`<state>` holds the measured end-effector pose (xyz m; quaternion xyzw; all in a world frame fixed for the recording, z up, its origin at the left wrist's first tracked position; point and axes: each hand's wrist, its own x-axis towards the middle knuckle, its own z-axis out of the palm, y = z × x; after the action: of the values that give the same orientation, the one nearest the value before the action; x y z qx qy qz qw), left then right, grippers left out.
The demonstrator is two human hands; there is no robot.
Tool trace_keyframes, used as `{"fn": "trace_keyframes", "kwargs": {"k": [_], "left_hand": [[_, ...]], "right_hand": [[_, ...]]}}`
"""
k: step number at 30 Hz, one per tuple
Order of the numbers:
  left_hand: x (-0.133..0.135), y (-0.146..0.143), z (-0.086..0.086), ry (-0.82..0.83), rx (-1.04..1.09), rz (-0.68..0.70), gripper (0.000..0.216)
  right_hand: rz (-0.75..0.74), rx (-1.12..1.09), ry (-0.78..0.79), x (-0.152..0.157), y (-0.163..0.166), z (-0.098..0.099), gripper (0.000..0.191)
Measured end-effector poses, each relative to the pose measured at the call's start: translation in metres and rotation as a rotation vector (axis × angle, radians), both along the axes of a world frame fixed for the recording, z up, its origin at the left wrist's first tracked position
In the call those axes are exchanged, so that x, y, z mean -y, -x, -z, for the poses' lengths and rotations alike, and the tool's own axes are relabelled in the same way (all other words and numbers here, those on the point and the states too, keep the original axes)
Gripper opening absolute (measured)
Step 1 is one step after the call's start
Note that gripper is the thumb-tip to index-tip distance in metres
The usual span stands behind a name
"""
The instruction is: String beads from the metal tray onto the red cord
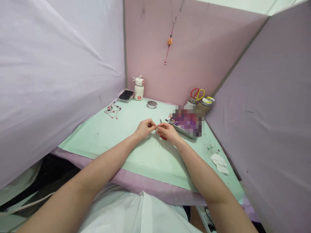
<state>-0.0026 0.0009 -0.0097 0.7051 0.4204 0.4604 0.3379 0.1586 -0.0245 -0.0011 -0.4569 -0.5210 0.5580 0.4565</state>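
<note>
My left hand (145, 127) and my right hand (167, 132) meet over the middle of the table, fingertips almost touching. A small, pale, bead-like piece (156, 129) shows at the pinched fingertips of my right hand; its exact kind is too small to make out. The left thumb and forefinger are pinched right beside it, and what they grip is hidden. Under my right hand lies a pair of scissors with red handles (163, 138), its blade tip poking out above the fingers. Just to the right stands a metal tray (186, 133) with purple beads at its near left corner; the rest is pixelated.
On the pale green tabletop (97, 142) lie a corded bracelet (113, 109), a phone (126, 95), a white bottle (139, 89) and a round spool (152, 104). Jars with red and yellow scissors (198, 94) stand behind the tray. A crumpled tissue (220, 164) lies right. A beaded cord (169, 41) hangs ahead.
</note>
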Motion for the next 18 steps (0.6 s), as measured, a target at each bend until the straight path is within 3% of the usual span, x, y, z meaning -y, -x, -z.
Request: {"fn": "trace_keyframes", "kwargs": {"k": [9, 18], "left_hand": [[0.007, 0.001, -0.007, -0.289, -0.103, 0.017, 0.007], [0.011, -0.002, -0.007, -0.372, -0.066, 0.045, 0.009]], "right_hand": [[-0.066, -0.203, 0.122, -0.003, -0.003, -0.001, 0.027], [-0.15, -0.257, 0.199, 0.001, -0.004, -0.007, 0.027]]}}
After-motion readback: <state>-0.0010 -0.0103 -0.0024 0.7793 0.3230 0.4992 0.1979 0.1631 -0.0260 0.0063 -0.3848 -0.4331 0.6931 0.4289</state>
